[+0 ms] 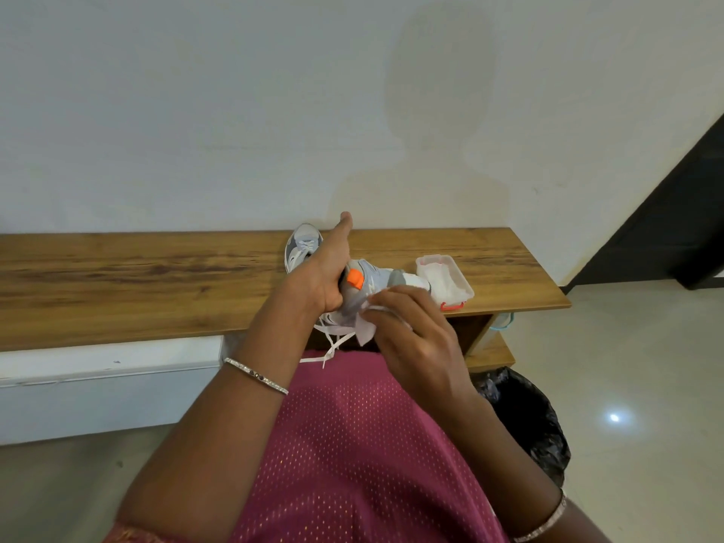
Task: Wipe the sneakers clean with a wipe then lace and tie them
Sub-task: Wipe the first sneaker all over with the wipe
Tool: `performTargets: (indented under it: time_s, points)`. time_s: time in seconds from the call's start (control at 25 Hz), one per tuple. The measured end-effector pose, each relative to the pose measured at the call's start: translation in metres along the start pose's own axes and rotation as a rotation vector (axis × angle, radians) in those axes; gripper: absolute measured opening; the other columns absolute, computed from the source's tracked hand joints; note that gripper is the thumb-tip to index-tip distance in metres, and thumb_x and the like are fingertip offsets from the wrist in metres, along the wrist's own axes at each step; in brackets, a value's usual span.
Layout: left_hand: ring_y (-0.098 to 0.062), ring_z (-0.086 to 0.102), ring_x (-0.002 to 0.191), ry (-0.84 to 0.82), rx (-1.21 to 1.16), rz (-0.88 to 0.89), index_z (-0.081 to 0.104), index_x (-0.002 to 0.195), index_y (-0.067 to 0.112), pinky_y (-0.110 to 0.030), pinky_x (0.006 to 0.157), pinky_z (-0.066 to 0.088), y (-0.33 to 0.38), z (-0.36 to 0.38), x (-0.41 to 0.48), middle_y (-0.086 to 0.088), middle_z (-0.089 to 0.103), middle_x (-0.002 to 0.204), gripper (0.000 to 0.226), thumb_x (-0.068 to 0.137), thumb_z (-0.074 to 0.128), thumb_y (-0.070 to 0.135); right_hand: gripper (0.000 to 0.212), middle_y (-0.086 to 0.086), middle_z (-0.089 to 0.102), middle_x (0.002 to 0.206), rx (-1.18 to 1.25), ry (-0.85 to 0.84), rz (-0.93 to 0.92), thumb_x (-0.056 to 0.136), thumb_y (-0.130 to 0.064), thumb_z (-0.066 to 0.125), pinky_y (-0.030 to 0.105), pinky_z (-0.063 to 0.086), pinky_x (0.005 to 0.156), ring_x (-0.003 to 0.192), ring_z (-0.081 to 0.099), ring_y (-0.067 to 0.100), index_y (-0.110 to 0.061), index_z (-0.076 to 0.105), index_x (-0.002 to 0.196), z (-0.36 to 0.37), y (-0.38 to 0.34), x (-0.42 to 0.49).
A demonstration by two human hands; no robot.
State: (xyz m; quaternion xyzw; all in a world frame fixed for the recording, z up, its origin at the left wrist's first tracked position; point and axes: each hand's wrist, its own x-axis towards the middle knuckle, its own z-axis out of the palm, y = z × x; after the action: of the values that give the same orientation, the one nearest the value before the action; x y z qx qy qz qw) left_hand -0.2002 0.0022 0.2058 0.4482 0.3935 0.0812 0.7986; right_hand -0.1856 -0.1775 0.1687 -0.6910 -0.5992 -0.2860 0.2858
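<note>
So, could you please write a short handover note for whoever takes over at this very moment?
Left hand: gripping the held sneaker above the front edge of the wooden bench.
Right hand: pinching a white wipe against that sneaker's side.
Second sneaker sits on the bench by the wall, laces in. Open wipe box is to the right on the bench.
Done: wiping is under way.
Left: finish wiping; the held sneaker's laces hang loose, so lace and tie.

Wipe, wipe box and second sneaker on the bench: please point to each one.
wipe (365,331), head view, on its hanging lower corner.
wipe box (466,288), head view, on its right rim.
second sneaker (301,244), head view, on its laced upper.
</note>
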Motion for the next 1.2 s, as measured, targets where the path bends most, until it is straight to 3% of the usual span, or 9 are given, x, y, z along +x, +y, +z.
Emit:
performTargets:
  time_s: [0.08,0.2,0.32,0.4,0.68,0.84,0.92,1.08,1.2]
  points:
    - [-0.023,0.062,0.079,-0.03,-0.008,-0.024,0.036,0.138,0.017,-0.034,0.091,0.051,0.002,-0.003,0.003,-0.007,0.064,0.074,0.084,0.08,0.057,0.074,0.017,0.01,0.07,0.106,0.016,0.072,0.155,0.083,0.005,0.072,0.03,0.048,0.085,0.101,0.059,0.022,-0.003,0.074,0.098,-0.004,0.015,0.003]
    - [-0.028,0.064,0.116,-0.013,0.002,-0.053,0.042,0.123,0.014,-0.047,0.104,0.046,0.002,-0.007,0.01,-0.012,0.067,0.121,0.086,0.067,0.063,0.076,0.021,0.007,0.068,0.104,0.066,0.133,0.306,0.08,0.008,0.074,0.019,0.041,0.085,0.101,0.056,0.02,-0.005,0.073,0.096,-0.01,0.03,0.003]
    - [-0.026,0.059,0.103,-0.007,-0.015,-0.065,0.043,0.132,0.012,-0.047,0.108,0.042,0.003,-0.011,0.016,-0.008,0.062,0.112,0.104,0.056,0.068,0.077,0.019,0.008,0.069,0.103,0.037,0.081,0.231,0.081,0.007,0.072,0.024,0.045,0.087,0.102,0.057,0.021,-0.005,0.074,0.096,-0.004,0.021,-0.015]
    - [-0.025,0.063,0.107,-0.02,-0.027,-0.083,0.043,0.139,0.013,-0.049,0.104,0.045,0.001,-0.016,0.02,-0.009,0.067,0.113,0.107,0.055,0.071,0.075,0.019,0.008,0.07,0.104,0.003,0.031,0.158,0.081,0.007,0.072,0.033,0.05,0.084,0.102,0.059,0.024,-0.005,0.075,0.096,0.002,0.009,-0.026]
    - [-0.036,0.071,0.1,-0.114,0.011,-0.065,0.05,0.133,0.013,-0.057,0.095,0.051,0.004,-0.017,0.003,-0.021,0.073,0.109,0.072,0.081,0.066,0.06,0.018,0.008,0.068,0.105,0.044,0.036,0.233,0.082,0.003,0.071,0.02,0.039,0.087,0.102,0.056,0.021,-0.007,0.075,0.097,0.0,0.021,-0.002]
    - [-0.032,0.07,0.09,-0.134,0.133,-0.067,0.064,0.101,0.005,-0.05,0.096,0.052,0.0,-0.015,-0.007,-0.017,0.075,0.089,0.053,0.093,0.056,0.056,0.018,-0.002,0.068,0.1,0.208,0.015,0.429,0.087,0.0,0.063,0.031,0.051,0.081,0.097,0.06,0.014,-0.013,0.073,0.094,-0.001,0.041,0.027]
    - [-0.031,0.068,0.096,-0.183,0.126,-0.081,0.067,0.103,0.004,-0.049,0.101,0.05,-0.003,-0.017,-0.01,-0.016,0.074,0.094,0.055,0.095,0.054,0.056,0.022,-0.007,0.069,0.099,0.298,-0.004,0.502,0.086,0.0,0.064,0.029,0.052,0.081,0.095,0.061,0.009,-0.017,0.074,0.095,-0.002,0.044,0.028]
    - [-0.032,0.061,0.12,-0.333,0.035,-0.11,0.06,0.128,0.003,-0.047,0.107,0.043,0.0,-0.031,-0.006,-0.016,0.067,0.124,0.068,0.095,0.047,0.06,0.023,-0.007,0.067,0.101,0.296,0.022,0.489,0.085,0.0,0.066,0.026,0.051,0.077,0.096,0.06,0.01,-0.018,0.074,0.097,0.0,0.031,0.004]
    - [-0.033,0.053,0.129,-0.366,-0.1,-0.123,0.055,0.136,0.002,-0.047,0.106,0.043,0.0,-0.035,-0.004,-0.017,0.06,0.134,0.07,0.089,0.056,0.055,0.026,-0.009,0.066,0.103,0.332,0.052,0.535,0.083,0.002,0.067,0.026,0.052,0.081,0.1,0.06,0.004,-0.018,0.075,0.097,0.006,0.026,-0.015]
